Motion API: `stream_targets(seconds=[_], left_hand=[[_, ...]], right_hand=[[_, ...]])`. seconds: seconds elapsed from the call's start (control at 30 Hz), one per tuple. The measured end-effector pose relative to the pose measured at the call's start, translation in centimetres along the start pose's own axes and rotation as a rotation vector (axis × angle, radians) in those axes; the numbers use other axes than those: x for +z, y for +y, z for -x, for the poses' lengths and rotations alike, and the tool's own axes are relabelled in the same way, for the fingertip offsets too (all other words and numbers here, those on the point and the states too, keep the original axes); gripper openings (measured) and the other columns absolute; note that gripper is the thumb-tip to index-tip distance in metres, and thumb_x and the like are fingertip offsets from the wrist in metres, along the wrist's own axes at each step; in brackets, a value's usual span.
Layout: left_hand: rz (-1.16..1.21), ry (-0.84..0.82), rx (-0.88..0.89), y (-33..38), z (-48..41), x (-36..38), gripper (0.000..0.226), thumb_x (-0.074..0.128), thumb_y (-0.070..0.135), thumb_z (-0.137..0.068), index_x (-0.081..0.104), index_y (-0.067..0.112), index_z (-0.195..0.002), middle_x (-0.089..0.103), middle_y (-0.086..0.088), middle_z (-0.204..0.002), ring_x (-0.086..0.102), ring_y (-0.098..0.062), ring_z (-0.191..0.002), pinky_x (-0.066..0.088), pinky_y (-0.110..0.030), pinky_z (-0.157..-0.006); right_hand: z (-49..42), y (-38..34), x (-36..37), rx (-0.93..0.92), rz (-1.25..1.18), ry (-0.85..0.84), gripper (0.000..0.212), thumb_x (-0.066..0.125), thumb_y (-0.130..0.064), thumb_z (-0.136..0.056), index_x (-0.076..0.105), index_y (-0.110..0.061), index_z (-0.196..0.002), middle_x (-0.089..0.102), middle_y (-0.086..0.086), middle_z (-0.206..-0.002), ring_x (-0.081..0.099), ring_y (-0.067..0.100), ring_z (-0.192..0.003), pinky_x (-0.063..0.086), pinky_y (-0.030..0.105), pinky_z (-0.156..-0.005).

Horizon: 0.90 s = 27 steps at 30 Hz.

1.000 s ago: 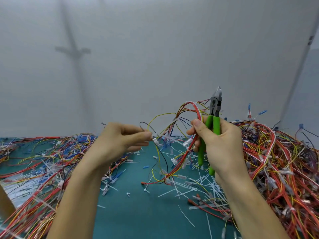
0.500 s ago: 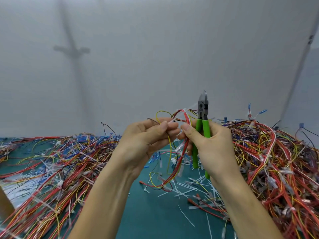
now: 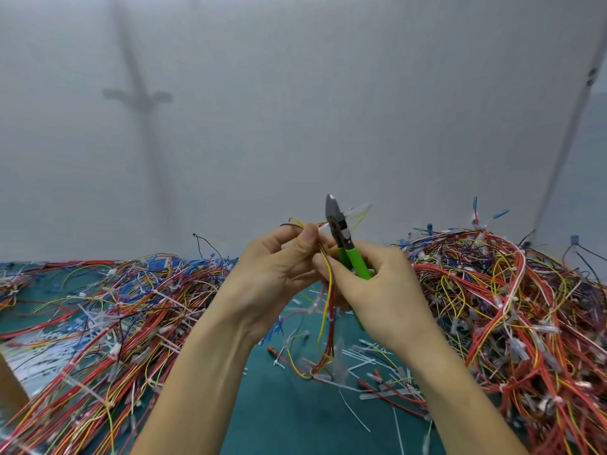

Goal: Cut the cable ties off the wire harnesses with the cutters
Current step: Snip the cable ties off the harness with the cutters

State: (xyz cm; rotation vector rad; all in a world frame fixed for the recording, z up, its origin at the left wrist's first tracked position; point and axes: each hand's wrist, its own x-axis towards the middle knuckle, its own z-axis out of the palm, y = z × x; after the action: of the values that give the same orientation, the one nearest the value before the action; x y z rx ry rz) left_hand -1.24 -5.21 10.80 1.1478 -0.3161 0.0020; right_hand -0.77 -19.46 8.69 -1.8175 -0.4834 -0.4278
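Pinching wire harness [image 3: 331,323] top with left hand [image 3: 272,277]; gripping upright cutters [image 3: 335,222] with right hand [image 3: 381,290] fingers [image 3: 345,280], blades at crosswise cable tie [image 3: 358,208].

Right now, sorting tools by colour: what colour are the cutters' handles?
Bright green handles on the cutters, seen in the head view.

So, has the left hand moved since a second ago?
Yes. Against the cross-shaped wall shadow, which stayed put, the left hand moved right, closing up to the right hand and cutters. It now pinches the harness wires.
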Motion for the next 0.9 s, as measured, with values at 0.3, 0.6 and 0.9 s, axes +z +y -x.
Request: stream_targets(seconds=[0.3,0.6,0.9], left_hand=[[-0.183,0.169,0.168,0.5,-0.2,-1.1,0.020,0.063,0.025,-0.078,0.080,0.013,-0.078,0.076,-0.009,-0.085,0.073,-0.017,-0.086,0.057,-0.021,-0.078],[-0.276,0.214,0.138,0.9,0.0,-0.8,0.021,0.062,0.014,-0.091,0.076,0.009,-0.076,0.074,-0.010,-0.080,0.072,-0.018,-0.076,0.058,-0.020,-0.073],[-0.292,0.179,0.143,0.8,-0.1,-0.9,0.019,0.061,0.013,-0.089,0.079,0.011,-0.085,0.076,-0.013,-0.093,0.072,-0.022,-0.083,0.057,-0.022,-0.077]], right_hand=[[0.3,-1.0,-0.8,0.067,0.262,-0.096,0.063,0.050,-0.061,-0.092,0.060,0.000,-0.076,0.052,0.019,-0.062,0.057,0.037,-0.067,0.051,0.046,-0.064],[0.5,-1.8,-1.1,0.068,0.449,-0.151,0.088,0.015,-0.079,-0.075,0.062,-0.005,-0.072,0.052,0.010,-0.056,0.054,0.027,-0.067,0.044,0.035,-0.069],[0.4,-2.0,-2.0,0.093,0.458,-0.218,0.090,0.014,-0.081,-0.073,0.066,-0.007,-0.070,0.055,-0.009,-0.050,0.061,0.021,-0.059,0.049,0.035,-0.069]])
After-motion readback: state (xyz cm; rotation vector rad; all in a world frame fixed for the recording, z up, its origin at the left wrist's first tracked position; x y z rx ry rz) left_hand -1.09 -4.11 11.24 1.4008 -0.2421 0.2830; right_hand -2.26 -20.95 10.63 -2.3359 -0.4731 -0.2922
